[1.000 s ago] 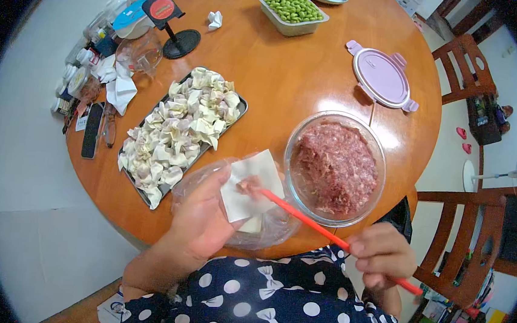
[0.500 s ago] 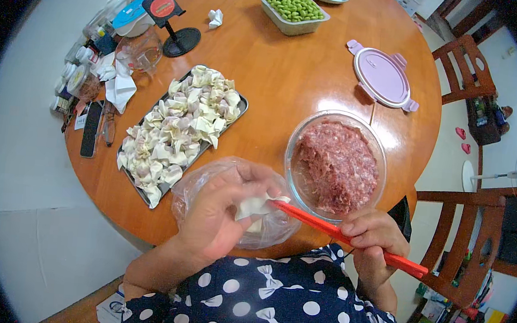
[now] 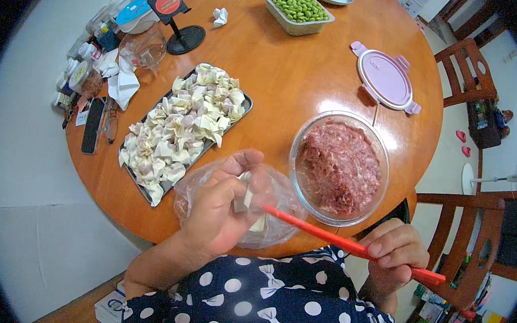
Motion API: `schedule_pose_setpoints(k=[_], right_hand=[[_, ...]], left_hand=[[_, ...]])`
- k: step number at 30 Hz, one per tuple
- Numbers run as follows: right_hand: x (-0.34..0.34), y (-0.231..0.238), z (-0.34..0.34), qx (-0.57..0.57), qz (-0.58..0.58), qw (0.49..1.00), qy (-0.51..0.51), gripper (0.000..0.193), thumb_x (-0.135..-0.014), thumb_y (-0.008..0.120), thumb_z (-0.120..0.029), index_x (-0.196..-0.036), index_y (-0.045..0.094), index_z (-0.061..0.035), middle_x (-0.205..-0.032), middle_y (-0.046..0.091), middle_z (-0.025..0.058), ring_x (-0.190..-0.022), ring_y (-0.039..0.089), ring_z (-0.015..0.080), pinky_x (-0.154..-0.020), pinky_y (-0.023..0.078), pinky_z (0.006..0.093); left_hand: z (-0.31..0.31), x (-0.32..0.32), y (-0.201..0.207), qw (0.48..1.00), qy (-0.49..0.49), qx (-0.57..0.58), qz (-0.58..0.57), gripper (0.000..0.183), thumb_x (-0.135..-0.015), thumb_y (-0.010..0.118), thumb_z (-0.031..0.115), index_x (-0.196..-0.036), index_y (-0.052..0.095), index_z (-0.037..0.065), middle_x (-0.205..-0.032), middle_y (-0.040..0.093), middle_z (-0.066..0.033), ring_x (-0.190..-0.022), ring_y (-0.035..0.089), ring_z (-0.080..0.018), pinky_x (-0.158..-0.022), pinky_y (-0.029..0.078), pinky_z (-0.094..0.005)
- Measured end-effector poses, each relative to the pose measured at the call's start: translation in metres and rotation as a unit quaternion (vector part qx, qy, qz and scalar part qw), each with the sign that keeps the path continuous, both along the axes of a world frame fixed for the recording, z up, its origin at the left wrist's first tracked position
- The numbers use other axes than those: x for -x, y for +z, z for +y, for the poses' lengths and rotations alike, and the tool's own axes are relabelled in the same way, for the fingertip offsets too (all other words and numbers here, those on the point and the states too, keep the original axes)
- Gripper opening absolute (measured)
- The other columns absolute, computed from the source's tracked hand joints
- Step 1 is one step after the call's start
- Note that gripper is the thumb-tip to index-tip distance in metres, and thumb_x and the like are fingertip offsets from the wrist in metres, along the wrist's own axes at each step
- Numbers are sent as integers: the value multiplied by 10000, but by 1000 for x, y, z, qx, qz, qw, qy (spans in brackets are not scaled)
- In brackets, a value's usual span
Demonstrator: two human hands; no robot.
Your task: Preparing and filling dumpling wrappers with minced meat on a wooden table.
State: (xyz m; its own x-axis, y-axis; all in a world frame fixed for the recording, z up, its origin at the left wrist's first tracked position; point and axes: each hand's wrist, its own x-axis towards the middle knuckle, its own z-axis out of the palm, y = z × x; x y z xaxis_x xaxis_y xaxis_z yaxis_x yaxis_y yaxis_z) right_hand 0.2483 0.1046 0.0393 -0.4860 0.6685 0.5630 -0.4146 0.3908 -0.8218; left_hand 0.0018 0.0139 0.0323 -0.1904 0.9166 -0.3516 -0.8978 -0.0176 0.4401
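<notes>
Above a clear plastic bag (image 3: 191,186), my left hand (image 3: 213,212) is closed on a pale wonton wrapper (image 3: 244,198), which looks folded between thumb and fingers. More pale wrappers (image 3: 258,224) show through the bag. My right hand (image 3: 394,252) grips red chopsticks (image 3: 320,232), their tips by the held wrapper and the left fingers. Whether they touch it is blurred. Beyond the chopsticks stands a round glass bowl (image 3: 294,179) of pink minced meat (image 3: 340,168). Left of it, folded wontons (image 3: 182,122) cover a dark tray (image 3: 248,107).
A lilac lid (image 3: 386,79) lies past the bowl. Green beans (image 3: 297,5) fill a container farther back. On the left are a black phone stand (image 3: 185,40), a crumpled tissue (image 3: 220,17), a phone (image 3: 93,125), glasses (image 3: 111,122) and several jars. Wooden chairs (image 3: 456,232) stand at the right.
My right hand has drawn the chopsticks a little down and to the right. The wrapper in my left hand now looks narrower and folded, and the left fingers have shifted.
</notes>
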Motion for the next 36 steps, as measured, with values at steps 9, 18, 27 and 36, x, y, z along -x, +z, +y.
schedule_pose_setpoints(k=[9,18,27,36], right_hand=[[16,-2,-12,-49,-65,997,3,334,-934,603,-300,-874,655,25,-938,674,178,-889,650,319,-777,524,435],[27,-5,-12,-176,-98,976,79,310,-828,715,-288,-887,657,11,-993,670,188,-928,654,342,-792,534,447],[27,-2,-13,-187,-106,974,74,289,-795,752,-269,-901,681,-10,-988,681,165,-892,665,332,-758,546,429],[46,9,-10,-291,-159,920,209,390,-690,797,-233,-962,662,11,-1045,647,184,-937,645,373,-777,546,446]], left_hand=[[3,-13,2,996,-9,-83,-11,223,-888,501,38,-1108,527,23,-889,535,-79,-855,532,-205,-838,440,-347],[-2,-13,-22,994,-2,-95,-54,251,-990,503,181,-1202,506,48,-937,524,-39,-821,510,-138,-836,433,-323],[3,-13,0,998,32,11,-48,249,-983,527,208,-1211,512,111,-839,479,-2,-691,468,-103,-743,429,-303],[2,12,-2,988,113,8,102,202,-1014,467,325,-1023,541,137,-560,287,73,-416,258,-60,-487,325,-245]])
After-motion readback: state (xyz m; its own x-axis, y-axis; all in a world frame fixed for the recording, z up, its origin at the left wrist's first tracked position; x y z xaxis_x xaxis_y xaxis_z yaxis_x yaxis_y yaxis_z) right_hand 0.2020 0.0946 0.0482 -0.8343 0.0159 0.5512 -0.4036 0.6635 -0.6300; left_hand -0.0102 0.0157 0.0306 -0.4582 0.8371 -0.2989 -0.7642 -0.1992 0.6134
